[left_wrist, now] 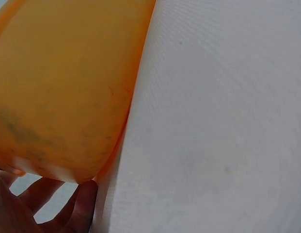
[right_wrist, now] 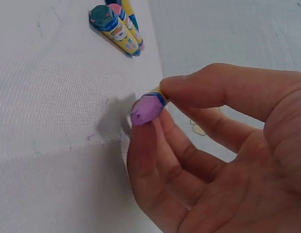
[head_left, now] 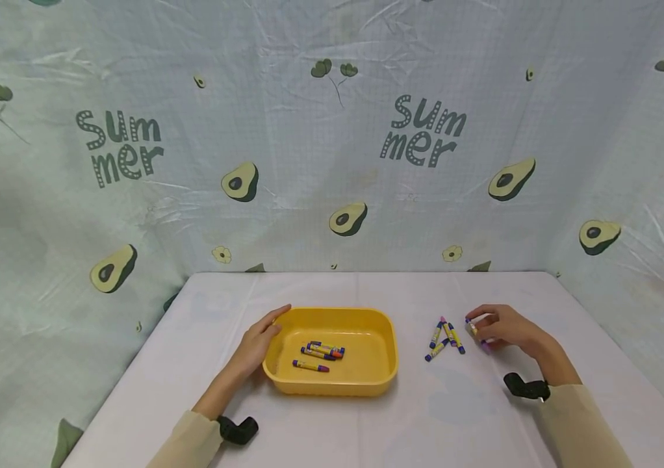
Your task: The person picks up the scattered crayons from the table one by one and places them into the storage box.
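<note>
On my head feed the left hand (head_left: 255, 343) grips the tray's left rim near its far-left corner, thumb over the edge, fingers along the outer wall. The yellow tray (head_left: 361, 344) sits on the white surface (head_left: 455, 409), left of its middle and short of the back edge; a few crayons lie inside (head_left: 321, 352). My right hand (head_left: 504, 327) pinches a purple-ended crayon (right_wrist: 149, 108) between thumb and fingers, toward the surface's right edge. Just beside it, between hand and tray, I have a loose cluster of crayons (head_left: 457, 341) on the surface.
</note>
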Demonstrator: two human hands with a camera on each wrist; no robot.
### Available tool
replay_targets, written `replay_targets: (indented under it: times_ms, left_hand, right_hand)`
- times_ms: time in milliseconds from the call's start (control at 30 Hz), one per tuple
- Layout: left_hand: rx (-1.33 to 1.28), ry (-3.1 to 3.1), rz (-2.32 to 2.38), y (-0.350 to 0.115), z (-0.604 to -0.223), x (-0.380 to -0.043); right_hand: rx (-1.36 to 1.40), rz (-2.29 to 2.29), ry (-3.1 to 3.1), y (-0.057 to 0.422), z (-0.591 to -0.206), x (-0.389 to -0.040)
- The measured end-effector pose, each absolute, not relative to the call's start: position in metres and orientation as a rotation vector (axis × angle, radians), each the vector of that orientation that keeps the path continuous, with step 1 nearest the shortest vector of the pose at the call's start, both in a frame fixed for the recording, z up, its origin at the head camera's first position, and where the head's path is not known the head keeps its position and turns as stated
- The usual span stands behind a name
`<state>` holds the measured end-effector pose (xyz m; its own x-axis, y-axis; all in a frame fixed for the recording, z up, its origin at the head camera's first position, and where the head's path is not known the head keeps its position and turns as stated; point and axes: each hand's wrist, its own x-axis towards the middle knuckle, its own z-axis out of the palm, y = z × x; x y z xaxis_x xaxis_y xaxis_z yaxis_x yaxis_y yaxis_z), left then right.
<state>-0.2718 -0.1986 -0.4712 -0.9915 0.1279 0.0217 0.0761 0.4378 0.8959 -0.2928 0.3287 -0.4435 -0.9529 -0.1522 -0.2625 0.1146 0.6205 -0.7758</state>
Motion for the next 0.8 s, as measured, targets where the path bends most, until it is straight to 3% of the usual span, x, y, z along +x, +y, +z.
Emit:
replay_targets:
  times_ms: [800]
  left_hand:
    - [0.205,2.621,1.636,-0.201,-0.472,-0.268]
  right_hand:
    - [-0.151,-1.339,2.533,0.304,-0.439,-0.284]
